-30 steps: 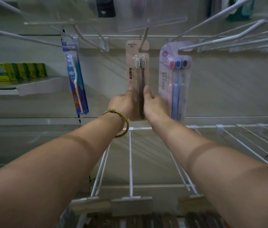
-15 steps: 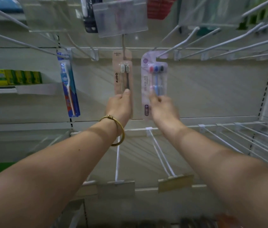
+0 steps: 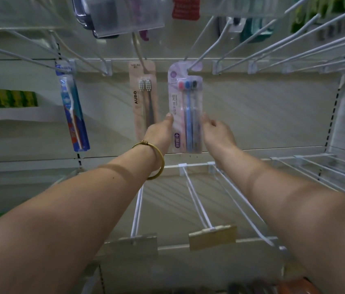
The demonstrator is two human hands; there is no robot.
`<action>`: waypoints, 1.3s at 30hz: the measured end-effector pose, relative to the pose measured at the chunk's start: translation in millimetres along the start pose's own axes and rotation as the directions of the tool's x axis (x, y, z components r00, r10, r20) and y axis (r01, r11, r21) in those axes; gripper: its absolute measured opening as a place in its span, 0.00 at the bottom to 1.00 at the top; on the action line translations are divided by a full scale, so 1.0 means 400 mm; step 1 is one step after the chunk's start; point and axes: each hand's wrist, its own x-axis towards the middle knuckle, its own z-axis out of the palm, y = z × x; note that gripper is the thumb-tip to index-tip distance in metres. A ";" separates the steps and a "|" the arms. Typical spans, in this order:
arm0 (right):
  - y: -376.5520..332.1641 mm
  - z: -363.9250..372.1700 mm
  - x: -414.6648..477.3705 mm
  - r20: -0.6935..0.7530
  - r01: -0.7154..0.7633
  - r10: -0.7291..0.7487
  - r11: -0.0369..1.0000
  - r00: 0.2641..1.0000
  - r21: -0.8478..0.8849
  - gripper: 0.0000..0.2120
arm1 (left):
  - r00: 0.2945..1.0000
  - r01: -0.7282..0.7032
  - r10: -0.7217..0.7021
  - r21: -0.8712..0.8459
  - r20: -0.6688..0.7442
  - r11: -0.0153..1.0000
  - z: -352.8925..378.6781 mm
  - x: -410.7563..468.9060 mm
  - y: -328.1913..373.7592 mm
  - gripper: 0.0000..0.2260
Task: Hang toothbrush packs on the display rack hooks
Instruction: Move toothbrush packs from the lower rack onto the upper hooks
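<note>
**Toothbrush pack (image 3: 185,102), lilac, three brushes: held by both hands at centre of frame**

Grip: the left hand (image 3: 159,134) pinches the lower left edge of the pack. Its thumb lies on the front face and its other fingers are hidden behind the card. The right hand (image 3: 218,134) takes the lower right edge with curled fingers, the fingertips touching the edge of the blister. How far those fingers wrap behind cannot be told.

Position: the pack hangs upright and faces the camera. Its top sits at the back end of a white wire hook (image 3: 199,42) that runs in from the top of the frame. The hanging hole is too blurred to make out.

Adjacent: a beige pack (image 3: 143,98) marked AUBO, holding two brushes, hangs just to the left on its own hook, partly behind the left hand. A blue pack (image 3: 73,115) hangs well apart at left of frame.

Other items: a gold bracelet (image 3: 158,164) circles the left wrist. Lower hooks (image 3: 197,198) project toward the camera below the forearms and end in tag holders (image 3: 211,236). Green boxes (image 3: 8,98) sit on a shelf at the left edge. More wire hooks fan out across the upper right.
</note>
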 end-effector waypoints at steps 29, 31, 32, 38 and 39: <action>0.004 0.050 -0.020 0.066 -0.140 0.129 0.972 0.989 0.187 0.36 | 0.990 -0.138 0.135 -0.089 -0.032 0.986 0.016 -0.029 -0.047 0.15; 0.005 0.051 -0.018 0.067 -0.140 0.130 0.975 0.989 0.174 0.36 | 0.992 -0.129 0.127 -0.073 -0.029 0.989 0.011 -0.033 -0.049 0.13; 0.005 0.051 -0.017 0.063 -0.137 0.128 0.976 0.990 0.169 0.35 | 0.992 -0.124 0.122 -0.062 -0.027 0.990 0.010 -0.032 -0.051 0.10; 0.011 0.044 -0.005 0.041 -0.132 0.128 0.982 0.991 0.134 0.34 | 0.992 -0.117 0.115 -0.021 -0.049 0.993 -0.002 -0.038 -0.053 0.11; 0.012 0.042 -0.005 0.041 -0.139 0.135 0.981 0.990 0.136 0.34 | 0.992 -0.121 0.120 -0.015 -0.047 0.993 -0.004 -0.037 -0.053 0.11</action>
